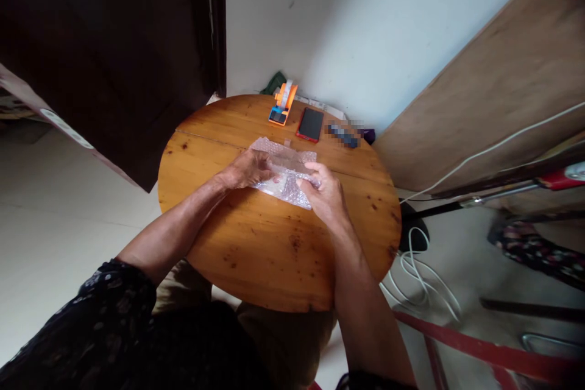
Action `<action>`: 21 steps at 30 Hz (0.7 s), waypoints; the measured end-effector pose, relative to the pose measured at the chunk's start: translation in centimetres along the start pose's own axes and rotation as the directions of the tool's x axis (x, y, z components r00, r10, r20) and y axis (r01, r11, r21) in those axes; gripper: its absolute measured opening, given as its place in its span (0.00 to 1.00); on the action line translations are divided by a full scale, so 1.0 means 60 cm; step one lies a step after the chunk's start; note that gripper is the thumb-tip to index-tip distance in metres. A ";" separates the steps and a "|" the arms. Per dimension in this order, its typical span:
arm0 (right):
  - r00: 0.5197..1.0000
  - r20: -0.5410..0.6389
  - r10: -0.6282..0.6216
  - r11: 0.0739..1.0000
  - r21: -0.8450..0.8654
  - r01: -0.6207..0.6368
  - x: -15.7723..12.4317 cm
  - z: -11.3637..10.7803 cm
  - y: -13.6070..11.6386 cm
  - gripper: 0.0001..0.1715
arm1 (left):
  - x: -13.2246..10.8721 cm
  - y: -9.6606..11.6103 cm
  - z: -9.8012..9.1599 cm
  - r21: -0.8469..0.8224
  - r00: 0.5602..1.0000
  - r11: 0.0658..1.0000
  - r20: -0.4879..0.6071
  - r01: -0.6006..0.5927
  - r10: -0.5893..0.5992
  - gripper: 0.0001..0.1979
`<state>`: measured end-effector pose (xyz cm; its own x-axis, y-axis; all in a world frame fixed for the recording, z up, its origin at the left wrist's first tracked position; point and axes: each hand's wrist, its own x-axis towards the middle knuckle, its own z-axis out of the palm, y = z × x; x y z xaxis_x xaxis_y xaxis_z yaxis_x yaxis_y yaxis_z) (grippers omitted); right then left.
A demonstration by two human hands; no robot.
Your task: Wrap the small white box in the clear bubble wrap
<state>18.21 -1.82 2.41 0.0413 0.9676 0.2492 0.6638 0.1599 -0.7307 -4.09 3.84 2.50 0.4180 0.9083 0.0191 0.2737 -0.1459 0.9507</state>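
Bubble wrap (295,186) mid-frame on the worktop (274,250), looks mid-fold. Left hand (249,169): fingers gripping its left side. Right hand (328,196): thumb and fingers pinching the right edge. Next move probably calls for even tension, fold kept flat.

rounded wooden table (274,250) | bubble wrap (292,191) | orange tape dispenser (282,107) | red-edged phone (311,124) | dark blurred object (342,135)

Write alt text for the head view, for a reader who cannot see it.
A person's left hand and right hand hold clear bubble wrap over a rounded wooden table. Beyond it sit an orange-and-blue tape dispenser and a red-edged phone.
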 end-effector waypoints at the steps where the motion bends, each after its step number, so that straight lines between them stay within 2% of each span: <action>1: 1.000 0.016 0.010 1.000 -0.017 -0.010 0.000 -0.002 0.000 0.25 | 0.000 0.001 0.000 -0.015 1.000 1.000 0.005 0.000 0.000 0.18; 5: 0.994 0.095 0.050 0.995 -0.089 -0.041 0.000 -0.004 -0.002 0.26 | -0.003 0.006 0.001 -0.028 0.999 1.000 0.039 0.000 0.001 0.17; 9: 0.996 0.057 0.068 0.983 -0.177 -0.057 0.001 0.000 -0.003 0.27 | -0.001 0.005 0.001 0.002 1.000 1.000 0.016 -0.012 0.012 0.13; 15: 0.991 0.038 0.126 0.954 -0.277 -0.111 0.003 0.003 -0.001 0.28 | 0.003 0.004 0.003 0.007 1.000 1.000 0.011 0.014 -0.014 0.17; 16: 0.995 0.021 0.102 0.952 -0.292 -0.092 0.001 0.003 -0.001 0.27 | 0.002 0.005 0.003 0.005 1.000 1.000 0.017 0.021 -0.021 0.17; 18: 0.997 -0.068 -0.027 0.936 -0.352 0.001 -0.006 0.004 -0.008 0.24 | 0.001 0.009 0.002 0.019 0.999 0.999 0.019 0.031 -0.031 0.17; 20: 0.962 -0.155 -0.226 0.886 -0.444 0.137 -0.017 0.008 -0.023 0.19 | 0.000 0.013 0.001 0.064 0.999 0.997 0.013 0.038 -0.038 0.17; 21: 0.933 -0.162 -0.321 0.848 -0.487 0.207 -0.024 0.011 -0.033 0.17 | 0.000 0.014 0.000 0.086 0.999 0.996 0.011 0.036 -0.037 0.17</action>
<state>16.35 -3.41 3.05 -0.0529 0.8199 0.5700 0.9356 0.2403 -0.2588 -3.85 3.71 3.32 0.4166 0.9089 -0.0195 0.3619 -0.1462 0.9207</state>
